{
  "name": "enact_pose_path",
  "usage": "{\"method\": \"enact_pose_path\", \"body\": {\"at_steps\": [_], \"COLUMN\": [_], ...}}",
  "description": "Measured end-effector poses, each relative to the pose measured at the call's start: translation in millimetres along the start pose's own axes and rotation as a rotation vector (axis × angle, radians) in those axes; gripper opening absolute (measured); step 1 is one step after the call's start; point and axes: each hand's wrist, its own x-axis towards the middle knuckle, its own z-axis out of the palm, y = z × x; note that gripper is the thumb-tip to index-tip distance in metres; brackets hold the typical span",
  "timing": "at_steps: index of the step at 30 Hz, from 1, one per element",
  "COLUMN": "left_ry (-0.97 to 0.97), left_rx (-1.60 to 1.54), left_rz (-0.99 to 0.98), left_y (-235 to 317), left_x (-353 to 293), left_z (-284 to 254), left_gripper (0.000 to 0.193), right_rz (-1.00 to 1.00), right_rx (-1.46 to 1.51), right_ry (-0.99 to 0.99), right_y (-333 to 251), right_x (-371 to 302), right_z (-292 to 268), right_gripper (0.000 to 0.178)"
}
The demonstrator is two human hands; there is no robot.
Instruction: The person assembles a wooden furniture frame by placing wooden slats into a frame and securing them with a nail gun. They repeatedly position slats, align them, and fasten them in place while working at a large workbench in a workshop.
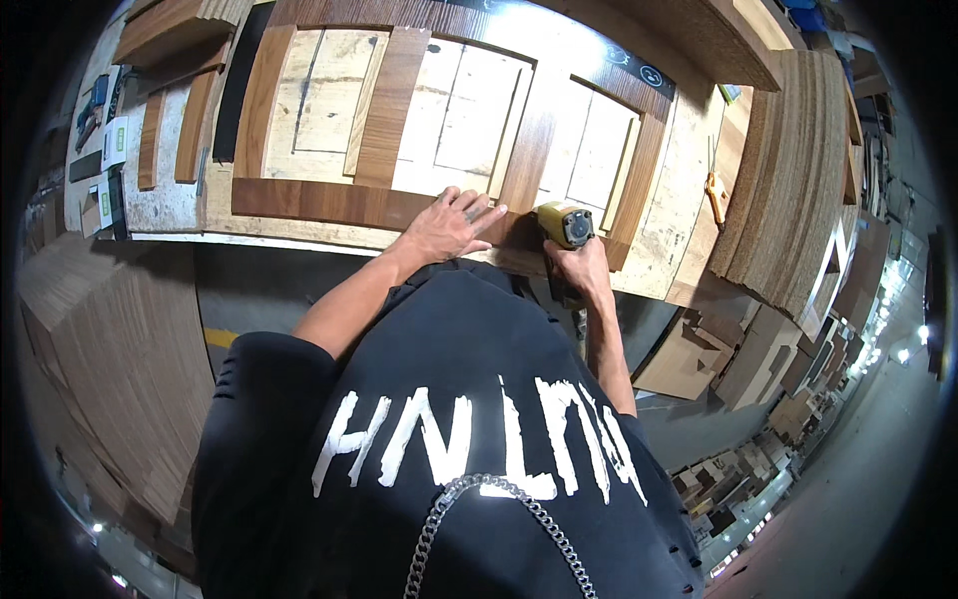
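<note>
On the workbench (pixel 225 225) lies a brown wood-grain frame (pixel 319 202), its long rails joined by several crosspieces. My left hand (pixel 449 228) rests on the near rail, fingers spread and holding nothing. To its right, my right hand (pixel 582 268) is wrapped round the handle of a nail gun (pixel 565 220) with a yellow and black body. The nail gun stands over the near rail beside the foot of a crosspiece (pixel 527 160). Its nose is hidden beneath the body. Pale wood with dark pencil-like lines shows through the frame's openings.
A thick stack of boards (pixel 783 180) stands at the bench's right end, near an orange-handled tool (pixel 717 197). Loose wood strips (pixel 192 130) and small boxes (pixel 115 140) lie at the left. Stacked panels (pixel 120 369) stand below on the left.
</note>
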Motion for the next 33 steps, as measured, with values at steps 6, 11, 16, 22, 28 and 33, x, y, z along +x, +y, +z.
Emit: {"method": "enact_pose_path", "body": {"at_steps": [6, 11, 16, 22, 28, 33], "left_ry": [0.013, 0.043, 0.018, 0.023, 0.03, 0.023], "left_rx": [-0.018, -0.025, -0.031, -0.036, -0.065, -0.065], "left_rz": [-0.02, -0.015, -0.034, -0.03, -0.027, -0.03], "left_y": [1, 0, 1, 1, -1, -1], "left_x": [2, 0, 0, 1, 1, 0], "left_z": [2, 6, 6, 6, 1, -3], "left_gripper": [0.073, 0.073, 0.073, 0.072, 0.072, 0.075], "right_rz": [-0.239, -0.301, -0.316, -0.344, -0.366, -0.366], "right_rx": [-0.093, -0.213, -0.224, -0.229, -0.279, -0.338], "right_ry": [-0.003, -0.089, -0.091, -0.071, -0.112, -0.148], "right_y": [7, 13, -7, -7, -20, -18], "right_x": [-12, -5, -7, -5, -7, 1], "right_z": [-11, -11, -15, -14, -17, -9], "right_gripper": [0.035, 0.037, 0.031, 0.031, 0.033, 0.035]}}
